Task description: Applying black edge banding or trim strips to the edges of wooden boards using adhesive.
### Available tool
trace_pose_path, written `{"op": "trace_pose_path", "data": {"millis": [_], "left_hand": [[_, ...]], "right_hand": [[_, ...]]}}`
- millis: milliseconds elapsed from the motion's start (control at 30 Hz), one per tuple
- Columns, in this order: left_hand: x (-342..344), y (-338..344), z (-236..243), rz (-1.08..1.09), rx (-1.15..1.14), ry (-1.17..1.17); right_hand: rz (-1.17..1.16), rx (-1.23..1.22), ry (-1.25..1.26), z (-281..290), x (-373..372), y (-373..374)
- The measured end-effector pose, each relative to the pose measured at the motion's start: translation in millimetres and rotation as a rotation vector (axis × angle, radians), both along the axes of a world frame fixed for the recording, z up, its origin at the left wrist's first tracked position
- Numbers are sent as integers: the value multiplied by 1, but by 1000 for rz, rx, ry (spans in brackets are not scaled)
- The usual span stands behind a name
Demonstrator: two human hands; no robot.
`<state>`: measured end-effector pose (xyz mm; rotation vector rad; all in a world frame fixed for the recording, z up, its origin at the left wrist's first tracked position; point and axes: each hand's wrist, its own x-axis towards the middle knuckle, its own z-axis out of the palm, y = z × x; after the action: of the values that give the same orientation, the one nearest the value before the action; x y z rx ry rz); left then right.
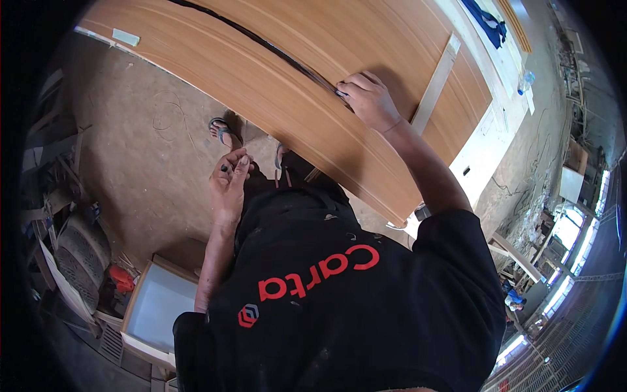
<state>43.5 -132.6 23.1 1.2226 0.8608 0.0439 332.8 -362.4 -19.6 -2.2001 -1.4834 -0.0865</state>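
A wide wood-grain panel (287,98) lies in front of me. Along it runs a long, narrow dark strip (261,43); whether it is an inlay or a groove I cannot tell. My right hand (369,101) rests on the panel at the strip's near end, its fingers closed together. Something small and dark shows at those fingertips, too hidden to name. Off the panel's near edge, my left hand (228,183) is raised over the floor with fingers curled. A small dark piece (225,168) shows among them, its kind unclear.
A pale flat strip (436,81) lies across the panel at right, and a light green piece (125,37) at its far left. Dark blue cloth (486,25) and a clear bottle (526,81) are beyond. A white-bottomed drawer-like box (160,307) stands at lower left.
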Motion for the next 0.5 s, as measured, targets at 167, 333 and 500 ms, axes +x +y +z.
{"op": "trace_pose_path", "data": {"millis": [167, 333, 500], "left_hand": [[-5, 7, -2, 35, 20, 1], [-8, 10, -2, 57, 27, -15], [-4, 21, 7, 40, 20, -46]], "right_hand": [[31, -26, -30, -4, 14, 27], [53, -28, -84, -9, 29, 55], [-132, 271, 218, 25, 34, 120]]}}
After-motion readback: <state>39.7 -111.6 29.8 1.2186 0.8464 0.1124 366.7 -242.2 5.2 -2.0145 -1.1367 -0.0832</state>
